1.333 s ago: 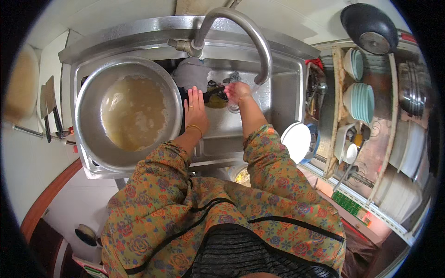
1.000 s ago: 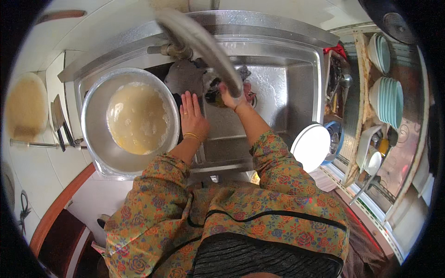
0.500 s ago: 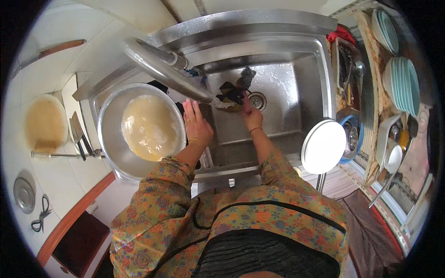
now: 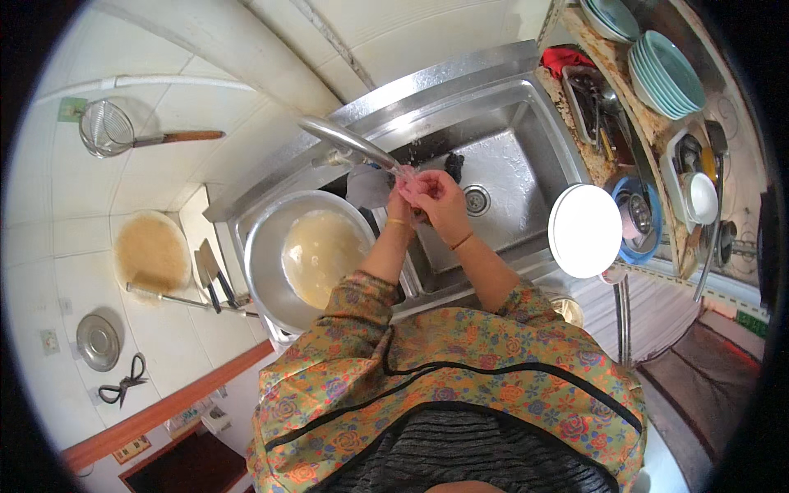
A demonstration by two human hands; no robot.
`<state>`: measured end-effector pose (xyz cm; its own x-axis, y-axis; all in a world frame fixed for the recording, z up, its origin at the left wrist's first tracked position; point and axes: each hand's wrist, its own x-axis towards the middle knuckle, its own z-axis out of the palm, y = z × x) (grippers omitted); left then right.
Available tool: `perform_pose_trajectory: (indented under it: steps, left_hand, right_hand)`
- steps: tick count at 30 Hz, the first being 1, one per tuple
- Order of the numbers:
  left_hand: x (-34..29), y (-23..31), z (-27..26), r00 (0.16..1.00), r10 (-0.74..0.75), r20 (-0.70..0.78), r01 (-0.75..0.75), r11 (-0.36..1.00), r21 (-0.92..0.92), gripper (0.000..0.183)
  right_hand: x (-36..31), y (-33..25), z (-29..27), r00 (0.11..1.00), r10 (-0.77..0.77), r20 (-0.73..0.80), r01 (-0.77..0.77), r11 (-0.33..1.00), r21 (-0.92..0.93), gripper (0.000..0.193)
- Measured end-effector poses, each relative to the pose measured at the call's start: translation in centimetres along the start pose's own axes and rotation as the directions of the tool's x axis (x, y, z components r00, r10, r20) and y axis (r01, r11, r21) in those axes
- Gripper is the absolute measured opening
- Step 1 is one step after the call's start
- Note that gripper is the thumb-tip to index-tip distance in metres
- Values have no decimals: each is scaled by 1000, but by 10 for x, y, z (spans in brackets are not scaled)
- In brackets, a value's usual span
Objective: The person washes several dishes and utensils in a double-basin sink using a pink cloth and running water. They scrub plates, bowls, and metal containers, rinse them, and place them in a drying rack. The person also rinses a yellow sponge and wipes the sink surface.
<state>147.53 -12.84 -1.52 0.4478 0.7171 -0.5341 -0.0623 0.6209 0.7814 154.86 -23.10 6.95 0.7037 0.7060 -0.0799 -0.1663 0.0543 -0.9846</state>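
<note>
My left hand [image 4: 402, 208] and my right hand [image 4: 441, 205] meet beneath the mouth of the curved metal faucet [image 4: 349, 141], over the left part of the steel sink [image 4: 501, 177]. Water runs onto them, and their fingers are curled against each other. Whether anything lies between them is hidden. Just beyond the right hand, a dark crumpled thing [image 4: 454, 166] rests in the sink, too small to name. To the left, a large metal basin [image 4: 267, 275] holds cloudy tan liquid [image 4: 325, 251].
At right stand a round white lid-like disc [image 4: 585, 230], a blue basin [image 4: 649, 242] with metal ware, and shelves with stacked pale green bowls [image 4: 667, 76]. A strainer [image 4: 108, 129], knives [image 4: 215, 275] and scissors [image 4: 123, 380] hang on the left wall.
My right hand has left the black-and-yellow thing in the sink and come up to the faucet. My left hand has moved from the basin's rim to join it. The view has turned leftward.
</note>
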Motion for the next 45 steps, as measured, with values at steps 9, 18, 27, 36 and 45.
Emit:
perform_pose_trajectory:
  steps: [9, 18, 27, 36, 45]
  left_hand:
    - [-34, 21, 47, 878, 462, 123, -449, 709, 544, 22]
    - [30, 49, 12, 805, 509, 304, -436, 160, 886, 22]
    - [-27, 20, 47, 614, 565, 552, -685, 32, 728, 40]
    - [5, 76, 38, 958, 163, 236, -274, 762, 587, 31]
    - [-36, 84, 37, 513, 519, 683, -719, -175, 673, 27]
  right_hand:
    - [43, 69, 4, 809, 488, 328, -528, 357, 770, 26]
    - [15, 46, 51, 927, 322, 193, -306, 346, 887, 20]
    - [69, 86, 18, 959, 280, 46, -270, 849, 454, 28]
    - [49, 54, 47, 891, 404, 207, -266, 95, 959, 21]
    - [42, 53, 54, 919, 302, 255, -283, 54, 957, 25]
